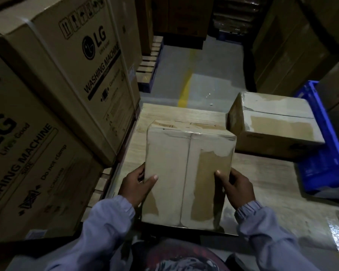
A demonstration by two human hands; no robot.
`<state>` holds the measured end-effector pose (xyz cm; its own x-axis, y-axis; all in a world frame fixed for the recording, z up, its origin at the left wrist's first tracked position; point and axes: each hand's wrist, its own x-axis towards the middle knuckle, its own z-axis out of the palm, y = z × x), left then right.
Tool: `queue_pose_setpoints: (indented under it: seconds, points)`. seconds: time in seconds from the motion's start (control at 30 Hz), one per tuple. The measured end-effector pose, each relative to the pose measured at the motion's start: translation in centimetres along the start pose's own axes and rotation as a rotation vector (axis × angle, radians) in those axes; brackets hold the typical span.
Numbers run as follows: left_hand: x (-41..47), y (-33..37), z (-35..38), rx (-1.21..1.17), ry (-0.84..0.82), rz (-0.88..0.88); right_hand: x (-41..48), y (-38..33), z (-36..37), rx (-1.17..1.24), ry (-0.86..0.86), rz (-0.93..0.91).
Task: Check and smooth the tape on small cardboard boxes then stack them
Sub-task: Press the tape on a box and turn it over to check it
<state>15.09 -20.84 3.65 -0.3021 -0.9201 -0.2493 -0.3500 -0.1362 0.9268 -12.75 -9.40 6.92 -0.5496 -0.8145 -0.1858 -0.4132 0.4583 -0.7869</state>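
Left hand (134, 185) and right hand (238, 187) clamp the small tan taped cardboard box (170, 163), fingers (233, 174) curled round its sides; best run thumbs firmly along the seam (188, 169) between them.

Dim warehouse, grey floor (213, 75), stacked cartons (70, 75).

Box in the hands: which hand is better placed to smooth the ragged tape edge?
Probably the right hand: its thumb lies on the box just below the ragged tape edge.
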Motion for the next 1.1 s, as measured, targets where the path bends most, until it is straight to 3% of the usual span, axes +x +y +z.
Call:
queue_pose_setpoints:
  seconds: [0.2,0.37,0.53,0.7,0.87,1.0,1.1]
  points:
    - [2.3,-0.3,-0.4,0.129,0.033,0.007,1.4,0.1,0.4,-0.025,-0.056,0.084]
    - [3.4,-1.8,0.3,0.235,0.001,-0.019,1.6,0.7,1.8,-0.022,-0.164,0.042]
    - [3.8,-3.0,0.7,0.126,-0.023,-0.076,2.3,1.3,2.8,0.005,-0.177,0.053]
    - [4.7,-3.0,1.1,0.188,-0.042,-0.071,3.0,2.7,3.1,-0.001,-0.186,0.093]
    - [3.2,-2.9,1.2,0.455,-0.025,-0.037,4.1,3.0,3.0,-0.067,-0.22,0.119]
    - [0.0,-3.7,0.8,0.558,-0.131,0.114,6.6,1.5,2.1,-0.196,-0.214,0.019]
    - [-2.0,-4.7,0.1,0.593,-0.235,0.099,9.6,-0.3,1.8,-0.332,-0.207,-0.12]
